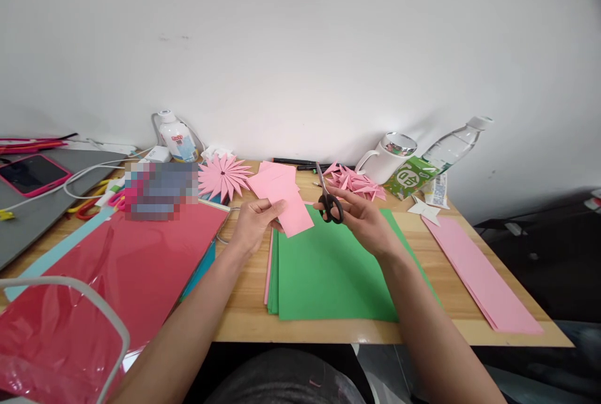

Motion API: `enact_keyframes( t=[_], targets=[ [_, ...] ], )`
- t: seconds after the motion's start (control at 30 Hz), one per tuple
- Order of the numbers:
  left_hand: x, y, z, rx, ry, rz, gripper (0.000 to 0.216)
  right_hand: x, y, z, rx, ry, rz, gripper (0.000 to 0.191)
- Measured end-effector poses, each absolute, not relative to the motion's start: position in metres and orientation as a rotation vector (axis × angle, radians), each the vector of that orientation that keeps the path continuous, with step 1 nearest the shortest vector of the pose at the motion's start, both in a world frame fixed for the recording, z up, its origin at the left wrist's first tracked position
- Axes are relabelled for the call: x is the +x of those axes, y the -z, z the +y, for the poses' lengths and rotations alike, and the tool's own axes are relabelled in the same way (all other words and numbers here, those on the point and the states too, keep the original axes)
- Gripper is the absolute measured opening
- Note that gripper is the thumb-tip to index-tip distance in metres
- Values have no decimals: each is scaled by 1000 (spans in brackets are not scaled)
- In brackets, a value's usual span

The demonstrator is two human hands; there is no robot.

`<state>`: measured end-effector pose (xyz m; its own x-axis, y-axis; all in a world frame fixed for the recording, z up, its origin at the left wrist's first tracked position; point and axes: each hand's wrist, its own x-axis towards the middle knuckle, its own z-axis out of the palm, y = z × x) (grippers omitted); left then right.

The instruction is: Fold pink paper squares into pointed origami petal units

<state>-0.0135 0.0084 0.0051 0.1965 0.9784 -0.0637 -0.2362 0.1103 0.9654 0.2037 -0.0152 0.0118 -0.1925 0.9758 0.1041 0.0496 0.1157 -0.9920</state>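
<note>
Between thumb and fingers, my left hand pinches a pink paper piece over the left part of a green paper stack. My right hand has its fingers at the handles of black-handled scissors, whose blades point up and away from me. The scissors are apart from the held paper, to its right. Behind the left hand lie more pink paper pieces. A pink pointed paper rosette sits left of them, and a heap of folded pink paper pieces lies behind the scissors.
Long pink strips lie at the right. A white mug, a green box and a tilted clear bottle stand at the back right. Red sheets, a white bottle and a phone are on the left.
</note>
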Motion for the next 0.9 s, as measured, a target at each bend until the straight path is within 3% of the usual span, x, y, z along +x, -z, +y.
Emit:
enact_keyframes(
  t=[0.57,0.9],
  targets=[
    [-5,1,5,1131,-1140,1009,30,170,2,-20,-1202,-1365,-1157,50],
    [-5,3,4,1283,-934,986,22,172,1,-22,-1204,-1326,-1178,46]
  ],
)
